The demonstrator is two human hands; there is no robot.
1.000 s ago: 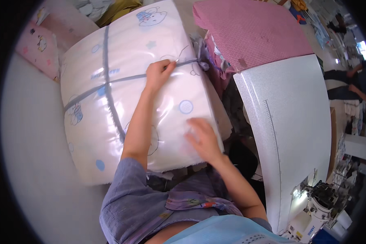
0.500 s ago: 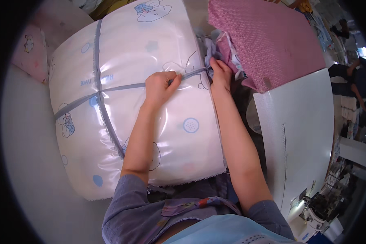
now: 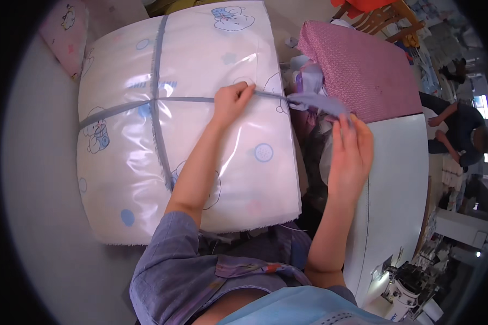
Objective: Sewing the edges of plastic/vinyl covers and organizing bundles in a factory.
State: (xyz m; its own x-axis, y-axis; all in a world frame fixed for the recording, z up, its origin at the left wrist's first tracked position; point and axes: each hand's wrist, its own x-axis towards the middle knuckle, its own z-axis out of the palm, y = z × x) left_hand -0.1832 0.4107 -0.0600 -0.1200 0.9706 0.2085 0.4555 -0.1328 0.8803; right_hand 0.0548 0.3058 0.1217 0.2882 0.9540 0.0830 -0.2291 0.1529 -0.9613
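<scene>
A large plastic-wrapped bundle [image 3: 265, 184] of white printed fabric sits in front of me, with grey cloth strips [image 3: 190, 99] crossing over its top. My left hand [image 3: 232, 103] is closed on the crosswise strip, resting on the bundle right of the crossing. Past the bundle's right edge, my right hand [image 3: 351, 151] pinches the loose end [image 3: 320, 103] of that strip between its fingertips and holds it out to the right. The strip's path down the bundle's right side is hidden.
On the right, a stack covered in pink patterned cloth [image 3: 363, 76] lies on a white tabletop [image 3: 396, 162]. A sewing machine [image 3: 404, 292] stands at the lower right. Crumpled cloth [image 3: 310, 81] fills the gap beside the bundle. Another person [image 3: 461, 132] is at the far right.
My right hand has moved away from the bundle's edge, right and toward me, drawing the strip's loose end out. My left hand keeps its hold on the strip. The view has shifted slightly.
</scene>
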